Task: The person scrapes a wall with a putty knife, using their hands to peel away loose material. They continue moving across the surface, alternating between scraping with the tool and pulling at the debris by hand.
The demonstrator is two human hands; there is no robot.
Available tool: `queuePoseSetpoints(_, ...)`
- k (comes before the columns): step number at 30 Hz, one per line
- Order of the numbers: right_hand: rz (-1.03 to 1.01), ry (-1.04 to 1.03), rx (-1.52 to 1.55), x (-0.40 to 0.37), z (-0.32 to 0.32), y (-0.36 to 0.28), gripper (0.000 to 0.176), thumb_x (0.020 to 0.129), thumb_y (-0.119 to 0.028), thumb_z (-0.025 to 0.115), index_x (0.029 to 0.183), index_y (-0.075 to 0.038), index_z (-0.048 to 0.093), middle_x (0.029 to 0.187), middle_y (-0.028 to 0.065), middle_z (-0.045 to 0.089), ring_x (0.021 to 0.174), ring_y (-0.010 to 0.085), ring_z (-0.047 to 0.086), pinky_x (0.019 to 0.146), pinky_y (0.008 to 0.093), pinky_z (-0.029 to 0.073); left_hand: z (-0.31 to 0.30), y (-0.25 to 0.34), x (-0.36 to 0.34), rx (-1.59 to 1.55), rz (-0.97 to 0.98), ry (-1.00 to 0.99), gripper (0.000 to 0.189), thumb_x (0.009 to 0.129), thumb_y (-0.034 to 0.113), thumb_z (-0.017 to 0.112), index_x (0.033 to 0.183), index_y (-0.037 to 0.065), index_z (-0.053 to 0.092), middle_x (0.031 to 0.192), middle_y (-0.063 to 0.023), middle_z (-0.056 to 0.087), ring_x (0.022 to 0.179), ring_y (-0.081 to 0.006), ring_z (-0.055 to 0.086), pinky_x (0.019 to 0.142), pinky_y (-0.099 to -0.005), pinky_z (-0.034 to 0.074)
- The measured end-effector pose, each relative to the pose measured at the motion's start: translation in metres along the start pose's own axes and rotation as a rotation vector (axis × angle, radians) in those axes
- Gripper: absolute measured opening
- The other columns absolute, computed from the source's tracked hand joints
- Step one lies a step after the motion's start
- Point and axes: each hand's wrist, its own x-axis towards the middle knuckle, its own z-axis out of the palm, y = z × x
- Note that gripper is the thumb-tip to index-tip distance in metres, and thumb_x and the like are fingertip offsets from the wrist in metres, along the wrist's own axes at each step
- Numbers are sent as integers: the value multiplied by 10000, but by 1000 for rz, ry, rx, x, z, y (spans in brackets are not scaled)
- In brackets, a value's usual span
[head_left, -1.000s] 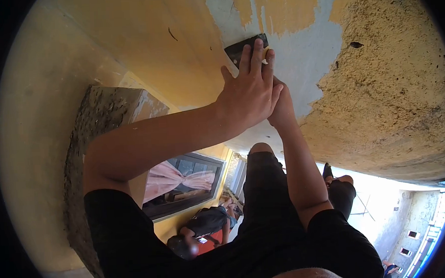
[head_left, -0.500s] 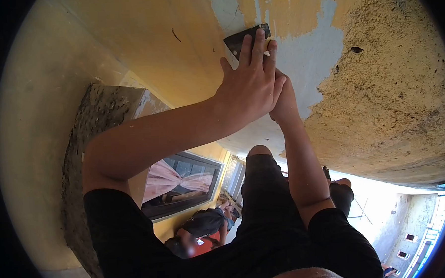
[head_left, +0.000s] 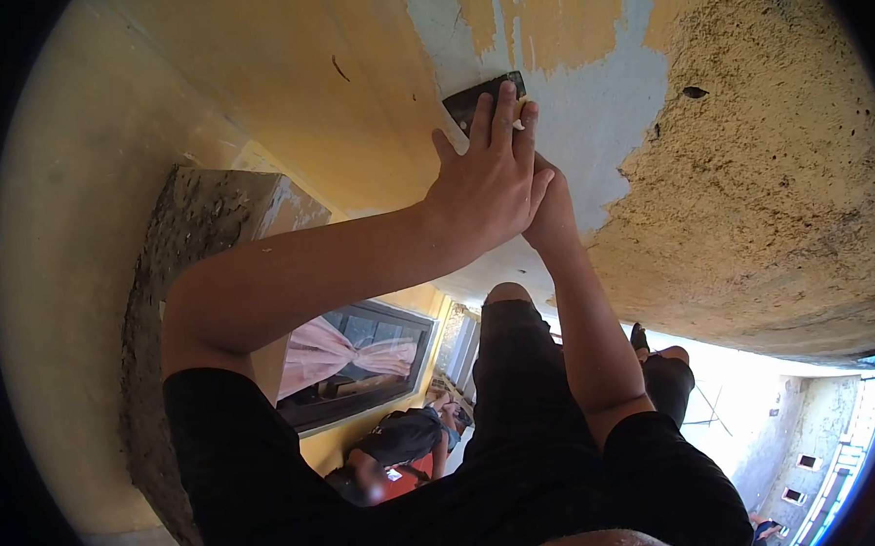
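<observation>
A putty scraper [head_left: 480,101] with a dark, flat blade lies against the wall, at the edge between yellow paint and a bare pale grey patch [head_left: 586,105]. My left hand [head_left: 487,178] rests over it with fingers stretched and spread, fingertips on the blade. Behind it, my right hand [head_left: 554,214] is closed around what appears to be the scraper's handle. Its fingers and most of the handle are hidden by my left hand.
Rough, crumbling plaster [head_left: 754,152] covers the wall to the right. A broken-edged pillar [head_left: 229,199] juts out at left. Below are a window [head_left: 363,364] with a pink curtain and a person [head_left: 401,440] in dark clothing. My knee [head_left: 509,294] is bent beneath my arms.
Both hands and the scraper have slid a short way down the picture, towards my body, along the wall. More of the grey patch shows above the blade.
</observation>
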Motion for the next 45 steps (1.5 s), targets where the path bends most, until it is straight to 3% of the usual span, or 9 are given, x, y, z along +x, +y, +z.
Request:
queuePoseSetpoints(1,2,0,2,2,-1,-2,352,853,-155,638,1167,0,604,982,210,701,909,374,687,761,391,529,0,0,0,8,1,10,663,1005,423,415,1458,-52,315,1517,-326,231,1386,-458,321,892,-693,453)
queuePoseSetpoints(3,107,-76,64,5,-4,-7,376,862,-104,636,1206,34,572,1070,158,688,945,216,644,807,342,512,0,-1,1,11,-1,24,661,1005,420,414,1457,-52,315,1516,-326,232,1386,-459,320,894,-692,452)
queuePoseSetpoints(16,59,-84,64,18,-3,-25,359,914,-149,579,1215,45,567,1066,159,690,926,207,624,804,334,500,-11,-9,9,34,-4,162,618,992,381,454,1413,-66,391,1479,-332,299,1364,-470,350,869,-688,459)
queuePoseSetpoints(19,-97,-13,116,22,0,-17,331,929,-168,563,1181,45,573,929,131,693,756,178,618,664,312,504,-9,-11,11,61,-5,250,626,970,409,467,1397,-47,439,1455,-293,353,1345,-420,389,835,-684,466)
queuePoseSetpoints(21,44,-54,106,24,-4,-29,304,948,-201,542,1127,42,577,764,84,653,527,118,530,454,282,422,-9,-13,12,66,-1,266,623,968,408,470,1391,-48,446,1444,-289,364,1338,-421,397,828,-683,470)
queuePoseSetpoints(24,-71,10,125,26,1,-27,298,958,-234,527,1087,30,573,660,36,589,389,70,405,324,266,288,-11,-14,14,60,2,278,620,963,405,478,1383,-50,454,1427,-283,382,1327,-422,410,817,-682,475)
queuePoseSetpoints(29,15,-17,170,29,-2,-41,319,965,-264,510,1096,22,565,647,30,575,359,71,400,288,252,267,-23,-17,16,17,5,246,623,980,377,479,1409,-66,392,1445,-322,339,1332,-468,389,827,-673,476)
queuePoseSetpoints(40,-36,-8,166,43,-6,-51,295,954,-236,521,1072,31,567,612,29,561,330,76,377,279,248,262,-27,-24,24,50,34,367,613,969,374,498,1397,-56,405,1432,-283,398,1325,-457,408,851,-671,459)
queuePoseSetpoints(45,-122,12,145,46,-4,-46,291,945,-222,533,1087,29,574,690,38,600,432,66,444,335,249,314,-28,-25,26,21,33,373,609,969,376,468,1388,-64,429,1394,-285,453,1345,-456,389,873,-723,423)
